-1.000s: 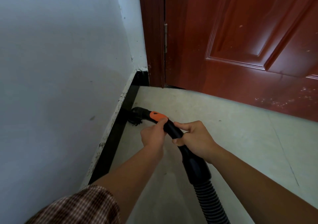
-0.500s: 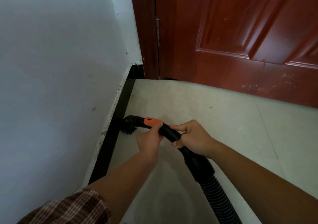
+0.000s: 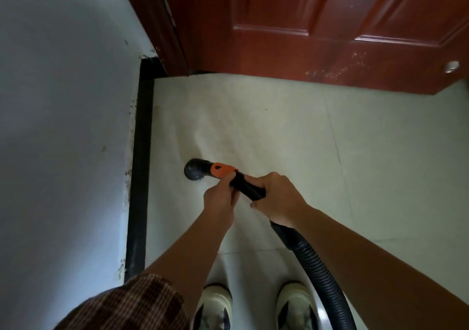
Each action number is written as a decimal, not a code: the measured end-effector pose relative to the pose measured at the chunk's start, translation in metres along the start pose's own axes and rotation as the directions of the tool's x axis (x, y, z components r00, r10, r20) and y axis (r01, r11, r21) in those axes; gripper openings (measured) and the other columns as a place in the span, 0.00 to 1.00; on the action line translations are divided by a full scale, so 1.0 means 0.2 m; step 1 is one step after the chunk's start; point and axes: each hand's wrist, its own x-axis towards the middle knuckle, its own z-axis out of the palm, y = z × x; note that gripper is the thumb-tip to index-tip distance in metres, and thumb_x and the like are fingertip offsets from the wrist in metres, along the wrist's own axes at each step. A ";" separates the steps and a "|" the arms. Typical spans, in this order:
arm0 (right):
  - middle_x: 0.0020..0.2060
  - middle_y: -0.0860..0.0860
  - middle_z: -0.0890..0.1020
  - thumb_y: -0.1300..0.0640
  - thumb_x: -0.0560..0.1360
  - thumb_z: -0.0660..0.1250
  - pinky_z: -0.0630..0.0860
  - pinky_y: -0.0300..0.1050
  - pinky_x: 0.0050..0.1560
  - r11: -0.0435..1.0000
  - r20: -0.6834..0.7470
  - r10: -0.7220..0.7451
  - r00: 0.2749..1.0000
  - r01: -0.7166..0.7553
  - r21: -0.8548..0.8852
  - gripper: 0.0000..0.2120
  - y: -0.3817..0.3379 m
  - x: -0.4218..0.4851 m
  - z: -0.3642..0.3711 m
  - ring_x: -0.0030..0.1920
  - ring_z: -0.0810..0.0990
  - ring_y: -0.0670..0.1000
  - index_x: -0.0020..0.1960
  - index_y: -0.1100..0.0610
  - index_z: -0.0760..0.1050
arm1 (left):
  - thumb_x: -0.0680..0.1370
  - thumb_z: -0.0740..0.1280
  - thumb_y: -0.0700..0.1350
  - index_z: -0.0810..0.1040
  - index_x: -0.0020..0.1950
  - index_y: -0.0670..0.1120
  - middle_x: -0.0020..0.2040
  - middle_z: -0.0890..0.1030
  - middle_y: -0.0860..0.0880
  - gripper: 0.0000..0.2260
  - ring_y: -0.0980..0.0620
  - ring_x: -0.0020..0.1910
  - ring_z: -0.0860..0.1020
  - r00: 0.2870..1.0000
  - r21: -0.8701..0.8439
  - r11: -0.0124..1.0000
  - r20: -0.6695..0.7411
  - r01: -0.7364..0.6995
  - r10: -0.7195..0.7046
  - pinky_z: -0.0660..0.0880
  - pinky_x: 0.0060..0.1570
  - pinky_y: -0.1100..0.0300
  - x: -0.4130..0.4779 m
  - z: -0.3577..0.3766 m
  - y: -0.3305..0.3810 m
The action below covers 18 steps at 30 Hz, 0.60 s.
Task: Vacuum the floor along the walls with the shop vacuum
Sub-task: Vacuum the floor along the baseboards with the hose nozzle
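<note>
The left hand and right hand are gripping the black plastic vacuum wand, fingers clamped round it, its round nozzle near the black baseboard.

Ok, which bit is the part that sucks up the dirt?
Start at the big red-brown door and look down the pale floor, right of the black baseboard. The nozzle is the round black knob at the tube's far end. Only it sits just past the orange collar, beyond the left hand.

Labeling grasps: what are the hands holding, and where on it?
Both hands grip the black vacuum wand: left hand just behind the orange collar, right hand further back, ahead of the ribbed hose.
</note>
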 end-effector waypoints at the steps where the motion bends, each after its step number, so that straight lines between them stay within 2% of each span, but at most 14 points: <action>1: 0.43 0.54 0.84 0.65 0.72 0.67 0.81 0.47 0.40 1.000 -0.005 0.016 1.000 -0.016 0.005 0.29 0.01 -0.04 -0.03 0.38 0.83 0.54 0.68 0.41 0.74 | 0.76 0.71 0.41 0.81 0.50 0.39 0.43 0.85 0.45 0.06 0.53 0.42 0.83 1.000 0.023 1.000 -0.002 0.017 -0.017 0.78 0.51 0.61 -0.03 0.03 -0.01; 4: 0.40 0.53 0.83 0.66 0.71 0.67 0.80 0.46 0.37 0.998 -0.036 0.049 0.998 -0.048 0.035 0.33 0.04 -0.16 -0.13 0.36 0.82 0.52 0.70 0.38 0.71 | 0.76 0.71 0.41 0.82 0.47 0.41 0.38 0.86 0.48 0.04 0.57 0.35 0.84 0.997 0.070 0.995 0.014 0.073 -0.074 0.79 0.43 0.65 -0.16 0.12 0.00; 7: 0.40 0.51 0.83 0.66 0.71 0.67 0.79 0.43 0.37 0.995 -0.066 0.080 0.995 -0.076 0.060 0.36 0.04 -0.27 -0.22 0.35 0.81 0.51 0.71 0.35 0.68 | 0.76 0.71 0.39 0.81 0.46 0.41 0.34 0.85 0.49 0.02 0.59 0.34 0.84 0.992 0.102 0.988 0.029 0.118 -0.121 0.78 0.32 0.69 -0.29 0.21 0.04; 9: 0.42 0.50 0.83 0.66 0.72 0.67 0.78 0.41 0.36 0.994 -0.073 0.094 0.993 -0.089 0.069 0.38 0.03 -0.34 -0.27 0.35 0.80 0.49 0.73 0.36 0.65 | 0.76 0.70 0.38 0.80 0.44 0.42 0.35 0.84 0.49 0.02 0.58 0.35 0.83 0.992 0.145 0.984 0.048 0.105 -0.113 0.78 0.36 0.69 -0.39 0.25 0.06; 13: 0.43 0.50 0.82 0.64 0.72 0.68 0.76 0.35 0.34 0.994 -0.088 0.100 0.991 -0.094 0.063 0.39 -0.04 -0.48 -0.33 0.35 0.79 0.46 0.74 0.34 0.61 | 0.78 0.68 0.39 0.78 0.46 0.44 0.43 0.80 0.49 0.01 0.57 0.43 0.79 0.989 0.203 0.977 0.112 0.073 -0.097 0.76 0.53 0.63 -0.56 0.28 0.12; 16: 0.41 0.51 0.82 0.65 0.72 0.68 0.78 0.38 0.39 0.994 -0.102 0.076 0.992 -0.067 0.084 0.42 -0.09 -0.55 -0.36 0.37 0.80 0.47 0.73 0.29 0.57 | 0.75 0.71 0.37 0.81 0.48 0.42 0.46 0.84 0.47 0.03 0.53 0.49 0.82 0.989 0.158 0.982 0.087 0.107 -0.122 0.77 0.51 0.63 -0.66 0.28 0.18; 18: 0.38 0.49 0.81 0.66 0.72 0.69 0.79 0.37 0.38 0.994 -0.111 0.052 0.992 -0.041 0.096 0.44 -0.12 -0.57 -0.37 0.35 0.79 0.46 0.71 0.27 0.55 | 0.75 0.72 0.38 0.82 0.47 0.42 0.46 0.85 0.47 0.03 0.51 0.52 0.82 0.992 0.175 0.980 0.057 0.099 -0.110 0.77 0.54 0.61 -0.70 0.27 0.20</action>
